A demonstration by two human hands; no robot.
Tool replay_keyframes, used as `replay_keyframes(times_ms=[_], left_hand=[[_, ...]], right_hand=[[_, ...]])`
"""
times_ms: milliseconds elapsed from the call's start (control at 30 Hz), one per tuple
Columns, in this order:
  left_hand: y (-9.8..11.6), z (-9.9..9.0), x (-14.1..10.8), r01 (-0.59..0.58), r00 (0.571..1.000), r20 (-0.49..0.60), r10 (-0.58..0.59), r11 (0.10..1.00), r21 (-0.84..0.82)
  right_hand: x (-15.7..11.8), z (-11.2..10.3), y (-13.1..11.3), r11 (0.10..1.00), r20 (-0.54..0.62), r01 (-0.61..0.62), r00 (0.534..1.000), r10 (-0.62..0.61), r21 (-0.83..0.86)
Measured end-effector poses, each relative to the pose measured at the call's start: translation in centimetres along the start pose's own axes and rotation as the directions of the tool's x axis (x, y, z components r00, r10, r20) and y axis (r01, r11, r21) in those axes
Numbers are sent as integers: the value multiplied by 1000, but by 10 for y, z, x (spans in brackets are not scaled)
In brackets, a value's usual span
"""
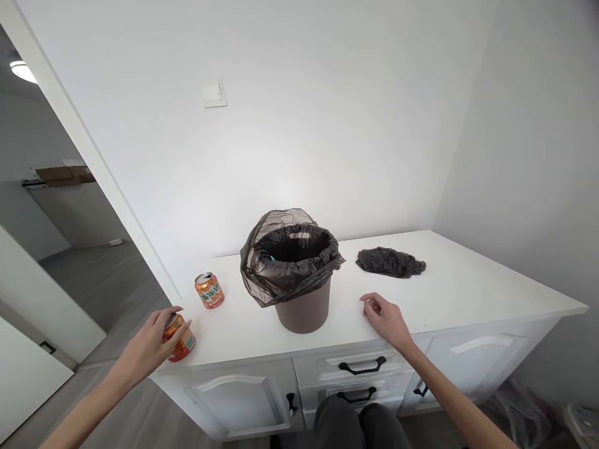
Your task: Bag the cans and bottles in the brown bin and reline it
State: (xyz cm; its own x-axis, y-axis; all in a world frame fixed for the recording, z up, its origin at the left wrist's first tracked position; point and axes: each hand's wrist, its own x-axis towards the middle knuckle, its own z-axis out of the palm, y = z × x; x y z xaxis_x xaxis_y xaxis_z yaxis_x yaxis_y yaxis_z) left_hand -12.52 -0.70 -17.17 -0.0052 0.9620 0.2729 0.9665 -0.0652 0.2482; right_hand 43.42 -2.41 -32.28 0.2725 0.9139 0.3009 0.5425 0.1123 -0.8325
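My left hand [146, 347] is at the counter's left front edge, fingers and thumb around an orange soda can [180, 349]. That can stands upright, partly hidden by the hand. A second orange soda can [210, 292] stands upright behind it, with its top opened. At the middle of the counter is a brown trash can [306, 310], lined with a thin black garbage bag [276, 284] folded loosely over the rim. Something small and green shows inside. My right hand [384, 318] rests on the counter right of the trash can, fingers curled, with nothing visible in them.
A bunched black plastic bag [390, 262] lies on the white countertop [486, 284] at the right. Drawers and doors with black handles [362, 366] are below. A wall with a light switch [214, 95] rises behind, and a doorway opens at the left.
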Motion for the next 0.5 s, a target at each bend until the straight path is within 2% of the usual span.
replay_keyframes(times_ms=[500], left_hand=[[7,-4,-5,-13,999,47,9,996,85]], right_hand=[[-2,0,-3,1000,-8,-8,1000,8,-26]])
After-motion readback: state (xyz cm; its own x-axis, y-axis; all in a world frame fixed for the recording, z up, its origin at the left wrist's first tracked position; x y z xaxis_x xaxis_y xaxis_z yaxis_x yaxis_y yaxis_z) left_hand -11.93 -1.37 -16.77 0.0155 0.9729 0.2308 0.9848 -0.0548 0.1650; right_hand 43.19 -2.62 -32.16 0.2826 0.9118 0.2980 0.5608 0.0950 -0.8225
